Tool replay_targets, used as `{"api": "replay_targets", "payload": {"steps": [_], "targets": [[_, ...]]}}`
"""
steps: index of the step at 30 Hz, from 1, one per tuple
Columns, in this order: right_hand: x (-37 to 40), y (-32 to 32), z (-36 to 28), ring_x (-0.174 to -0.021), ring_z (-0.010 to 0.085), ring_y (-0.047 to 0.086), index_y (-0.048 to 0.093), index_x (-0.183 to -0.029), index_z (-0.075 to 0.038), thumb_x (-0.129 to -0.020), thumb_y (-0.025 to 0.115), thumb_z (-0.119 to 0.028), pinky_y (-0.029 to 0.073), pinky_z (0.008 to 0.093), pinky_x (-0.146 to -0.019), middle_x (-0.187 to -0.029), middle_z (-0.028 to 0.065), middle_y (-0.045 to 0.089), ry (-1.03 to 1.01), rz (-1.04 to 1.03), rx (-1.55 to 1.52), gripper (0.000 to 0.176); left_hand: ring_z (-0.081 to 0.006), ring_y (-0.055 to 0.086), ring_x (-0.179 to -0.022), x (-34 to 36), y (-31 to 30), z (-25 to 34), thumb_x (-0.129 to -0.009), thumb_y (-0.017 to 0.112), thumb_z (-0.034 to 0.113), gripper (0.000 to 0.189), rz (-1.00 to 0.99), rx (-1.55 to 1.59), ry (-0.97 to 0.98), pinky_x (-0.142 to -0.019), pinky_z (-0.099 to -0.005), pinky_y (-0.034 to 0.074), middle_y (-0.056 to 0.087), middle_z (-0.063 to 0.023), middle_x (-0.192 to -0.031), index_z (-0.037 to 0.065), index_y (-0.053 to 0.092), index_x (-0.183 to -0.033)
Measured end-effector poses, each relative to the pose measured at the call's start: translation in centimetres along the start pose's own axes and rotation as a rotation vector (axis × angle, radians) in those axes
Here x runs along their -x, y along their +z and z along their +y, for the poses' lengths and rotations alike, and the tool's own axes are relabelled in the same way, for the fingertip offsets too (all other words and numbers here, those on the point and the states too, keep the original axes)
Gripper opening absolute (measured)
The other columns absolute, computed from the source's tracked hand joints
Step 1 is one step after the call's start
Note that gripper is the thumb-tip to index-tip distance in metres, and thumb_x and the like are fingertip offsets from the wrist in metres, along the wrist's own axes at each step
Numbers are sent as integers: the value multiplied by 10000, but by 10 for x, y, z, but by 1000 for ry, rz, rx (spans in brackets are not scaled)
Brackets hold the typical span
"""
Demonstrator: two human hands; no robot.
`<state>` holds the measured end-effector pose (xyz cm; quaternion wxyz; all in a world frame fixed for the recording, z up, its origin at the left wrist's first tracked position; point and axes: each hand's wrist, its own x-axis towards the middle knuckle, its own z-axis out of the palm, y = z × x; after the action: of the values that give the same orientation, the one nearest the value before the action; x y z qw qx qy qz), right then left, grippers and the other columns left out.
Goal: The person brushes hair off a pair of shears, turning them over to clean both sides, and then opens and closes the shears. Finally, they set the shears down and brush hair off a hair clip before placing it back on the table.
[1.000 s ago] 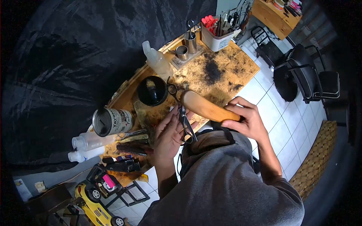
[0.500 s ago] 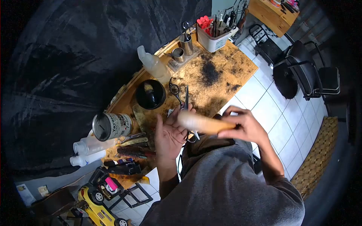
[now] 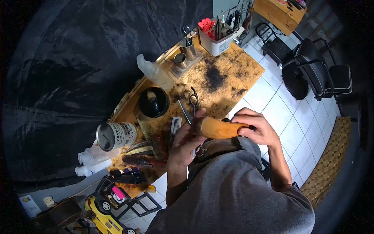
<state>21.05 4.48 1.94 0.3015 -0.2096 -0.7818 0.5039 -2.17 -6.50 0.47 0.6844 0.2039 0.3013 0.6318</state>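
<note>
An orange-brown wooden brush (image 3: 220, 128) lies level between my two hands. My right hand (image 3: 255, 126) is closed round its narrow right end. At the wide left end, my left hand (image 3: 183, 145) has its fingers and palm against the brush head, partly hidden behind it. Just beyond my left hand, scissors with black rings (image 3: 193, 98) rest on the hair-strewn wooden table (image 3: 249, 70). A pale comb (image 3: 176, 125) lies to their left. The bristles are not clearly visible.
A black bowl (image 3: 154, 102), a spray bottle (image 3: 156, 73), a labelled can (image 3: 117, 135) and plastic bottles (image 3: 93, 156) line the table's left side. Metal cups (image 3: 180, 60) and a tool bin (image 3: 215, 43) stand at the back. Black chairs (image 3: 311, 62) are at the right.
The brush has moved slightly right and is less blurred. My left hand has turned from palm-up with spread fingers to lying against the brush head. More of the comb shows.
</note>
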Motion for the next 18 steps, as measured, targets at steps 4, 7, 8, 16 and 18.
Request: {"api": "replay_targets", "payload": {"steps": [4,7,8,16,18], "targets": [[-2,-10,-6,-854,252,610,680,-1047,-6,-776,751,-228,476,333,-736,-955,125,623,50,-62,-13,357,-272,326,-1365,-3,6,1,-810,604,-22,739,-152,-48,-72,-1106,-405,280,281,-174,-1503,1,240,-1453],[-5,-14,-1,-823,220,614,697,-1040,-23,-757,759,-198,482,315,-716,-935,107,616,62,123,183,339,-289,201,-1420,0,15,8,-836,574,-14,765,-177,-35,-169,-1135,-419,203,187,-182,-1535,5,158,-1478],[-7,-15,1,-814,220,614,696,-1040,-20,-760,755,-190,482,316,-715,-930,106,612,70,224,228,333,-295,143,-1437,3,19,11,-850,558,-11,766,-150,-32,-229,-1142,-424,175,136,-185,-1549,3,127,-1483],[-15,-16,-14,-845,195,600,703,-1019,-8,-750,765,-154,485,289,-714,-919,94,603,51,-71,160,312,-306,137,-1436,5,10,8,-880,511,-48,733,-143,-114,-168,-1143,-441,162,131,-199,-1545,27,112,-1491],[-18,-11,-14,-808,205,616,715,-1018,-40,-748,764,-212,487,307,-693,-910,79,629,82,210,285,324,-307,149,-1433,5,12,10,-883,514,-43,731,-139,-89,-182,-1141,-441,170,143,-200,-1541,24,112,-1489]]}}
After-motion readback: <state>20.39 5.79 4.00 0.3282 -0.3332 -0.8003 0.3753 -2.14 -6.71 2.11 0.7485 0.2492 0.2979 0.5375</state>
